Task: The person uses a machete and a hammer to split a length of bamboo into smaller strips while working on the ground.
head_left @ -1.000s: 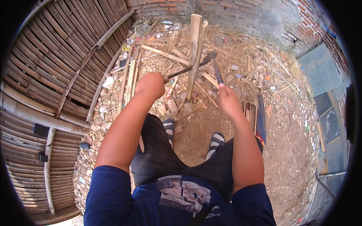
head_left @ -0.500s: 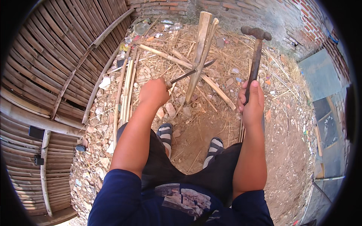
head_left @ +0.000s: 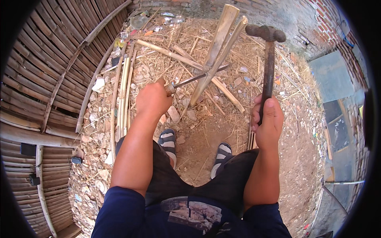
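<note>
My left hand (head_left: pixel 154 97) is closed round the handle of a long dark knife (head_left: pixel 191 80). Its blade runs through a split bamboo piece (head_left: pixel 216 51), which stands tilted to the right with its two halves spread apart at the top. In my right hand (head_left: pixel 268 121) is a hammer (head_left: pixel 268 65), held upright by its dark handle, its metal head level with the bamboo's upper end and close beside it. Below the blade, the bamboo's lower end reaches down near crossed bamboo strips (head_left: pixel 226 94) on the ground.
Long split strips (head_left: pixel 124 91) lie at the left beside a bamboo-slat wall (head_left: pixel 51 67). A brick wall (head_left: pixel 190 8) closes the far side, and grey panels (head_left: pixel 334 75) lean at the right. Rubble, straw and litter cover the ground around my sandalled feet (head_left: pixel 167 144).
The bamboo with the knife in it has tilted further to the right. My left hand has shifted slightly left, and the hammer's head has come nearer the bamboo's top.
</note>
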`<state>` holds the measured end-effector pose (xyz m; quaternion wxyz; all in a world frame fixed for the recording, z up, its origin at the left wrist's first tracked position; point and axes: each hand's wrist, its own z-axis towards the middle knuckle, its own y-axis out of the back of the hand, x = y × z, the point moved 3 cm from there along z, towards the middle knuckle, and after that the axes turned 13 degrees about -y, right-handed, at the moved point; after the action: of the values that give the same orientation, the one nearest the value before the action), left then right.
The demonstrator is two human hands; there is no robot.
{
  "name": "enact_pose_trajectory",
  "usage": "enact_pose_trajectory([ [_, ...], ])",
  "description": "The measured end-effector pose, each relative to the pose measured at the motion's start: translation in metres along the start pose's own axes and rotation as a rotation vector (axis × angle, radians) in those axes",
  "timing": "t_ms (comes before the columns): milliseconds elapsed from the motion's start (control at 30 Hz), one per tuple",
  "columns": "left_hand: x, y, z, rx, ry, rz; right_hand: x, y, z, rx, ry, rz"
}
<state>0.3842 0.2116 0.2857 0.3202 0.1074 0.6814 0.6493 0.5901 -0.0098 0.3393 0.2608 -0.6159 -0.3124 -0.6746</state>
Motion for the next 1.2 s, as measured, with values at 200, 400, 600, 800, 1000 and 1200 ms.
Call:
enact_pose_trajectory([
  [200,0.007,0.005,-0.005,0.012,0.026,-0.013,-0.004,-0.012,0.001,0.039,0.063,0.117],
  [400,0.005,0.003,-0.005,0.031,0.009,0.014,-0.079,-0.023,0.024,0.066,-0.309,-0.583],
  [600,0.011,0.000,-0.004,0.040,0.029,0.007,-0.023,-0.015,0.002,0.067,-0.210,-0.093],
  [800,0.016,-0.001,-0.004,0.018,0.015,0.007,-0.054,0.001,0.025,0.034,-0.166,-0.388],
  [1000,0.008,0.007,-0.001,0.029,0.042,0.036,-0.103,-0.004,0.042,0.006,-0.247,-0.390],
  [1200,0.023,0.001,-0.004,0.046,0.050,0.040,-0.041,-0.009,0.018,-0.018,-0.179,-0.012],
])
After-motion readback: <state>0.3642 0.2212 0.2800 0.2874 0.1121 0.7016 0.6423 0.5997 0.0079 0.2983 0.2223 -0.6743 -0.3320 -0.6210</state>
